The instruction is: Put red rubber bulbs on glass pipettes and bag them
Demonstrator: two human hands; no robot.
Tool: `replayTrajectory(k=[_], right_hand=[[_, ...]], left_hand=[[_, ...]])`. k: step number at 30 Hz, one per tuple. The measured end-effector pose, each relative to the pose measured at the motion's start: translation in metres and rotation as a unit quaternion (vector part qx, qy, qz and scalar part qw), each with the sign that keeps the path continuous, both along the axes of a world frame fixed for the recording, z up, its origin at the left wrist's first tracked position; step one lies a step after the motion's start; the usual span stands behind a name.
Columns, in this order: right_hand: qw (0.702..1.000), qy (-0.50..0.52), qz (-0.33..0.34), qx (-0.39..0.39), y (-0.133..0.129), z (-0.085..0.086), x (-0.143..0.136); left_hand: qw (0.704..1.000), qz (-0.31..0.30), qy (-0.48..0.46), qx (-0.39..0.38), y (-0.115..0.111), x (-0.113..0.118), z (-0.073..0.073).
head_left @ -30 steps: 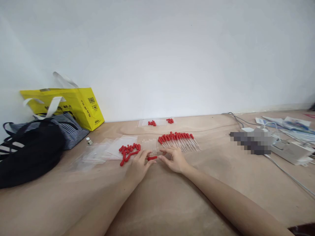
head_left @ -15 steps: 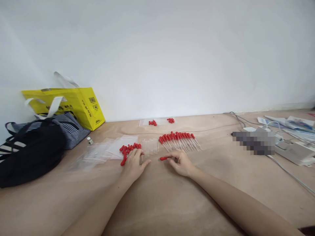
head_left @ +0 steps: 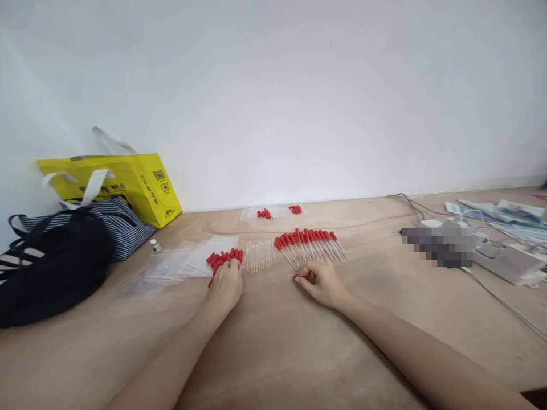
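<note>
My left hand [head_left: 226, 283] rests over a loose pile of red rubber dropper bulbs [head_left: 219, 259]; its fingers are bunched at the pile's near right side, and whatever sits between them is hidden. My right hand [head_left: 322, 283] is closed, with a red dropper bulb [head_left: 300, 277] pinched between thumb and fingers; whether a tube is fitted in it I cannot tell. Between the hands and a little farther off lies a row of clear dropper tubes [head_left: 260, 256]. Just beyond my right hand, several assembled droppers [head_left: 311, 242] lie side by side, red ends away from me.
Clear zip bags [head_left: 171, 265] are spread left of the pile, near a small glass vial [head_left: 155, 245]. Farther back lies another bag [head_left: 280, 212] with red bulbs. A yellow bag [head_left: 158, 193] and a black bag [head_left: 64, 273] stand left; a power strip [head_left: 508, 265] and cables lie right.
My left hand has moved left from beside the clear tubes onto the red bulbs, its fingers drawing together. My right hand has shifted slightly right, with the red bulb now farther inside its grip.
</note>
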State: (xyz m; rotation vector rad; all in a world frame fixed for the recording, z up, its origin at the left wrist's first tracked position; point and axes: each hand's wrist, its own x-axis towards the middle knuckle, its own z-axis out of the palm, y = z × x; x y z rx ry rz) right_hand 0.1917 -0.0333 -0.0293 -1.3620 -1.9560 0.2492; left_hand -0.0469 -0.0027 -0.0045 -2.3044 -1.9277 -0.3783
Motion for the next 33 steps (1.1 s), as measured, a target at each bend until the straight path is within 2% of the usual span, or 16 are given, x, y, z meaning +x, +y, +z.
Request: replayTrajectory(k=[8,12,14,17,19,22,26,33], right_hand=[[0.998,-0.049,0.021,-0.018,0.000,0.000,0.002],[0.994,-0.104,0.035,0.018,0.003,0.000,0.005],[0.994,-0.093,0.043,0.029,0.004,0.001,0.007],[0.998,-0.011,0.060,0.024,0.005,0.000,0.007],[0.994,0.085,0.073,-0.002,0.005,-0.001,0.006],[0.959,0.258,0.094,-0.067,0.006,-0.004,0.003],[0.905,0.382,0.134,-0.129,0.006,-0.004,0.001],[0.855,0.439,0.185,-0.205,0.002,0.003,-0.004]], left_hand=[[0.999,0.016,0.037,0.020,0.014,0.008,-0.005],[0.998,0.026,0.042,0.037,0.008,0.008,-0.006],[0.998,-0.002,0.027,0.063,0.001,0.008,-0.005],[0.989,-0.113,-0.051,0.081,-0.012,0.014,-0.004],[0.973,-0.189,-0.114,0.068,-0.021,0.020,-0.004],[0.949,-0.259,-0.173,0.053,-0.028,0.028,-0.006],[0.934,-0.301,-0.191,0.033,-0.029,0.031,-0.013],[0.924,-0.326,-0.197,0.034,-0.028,0.030,-0.016]])
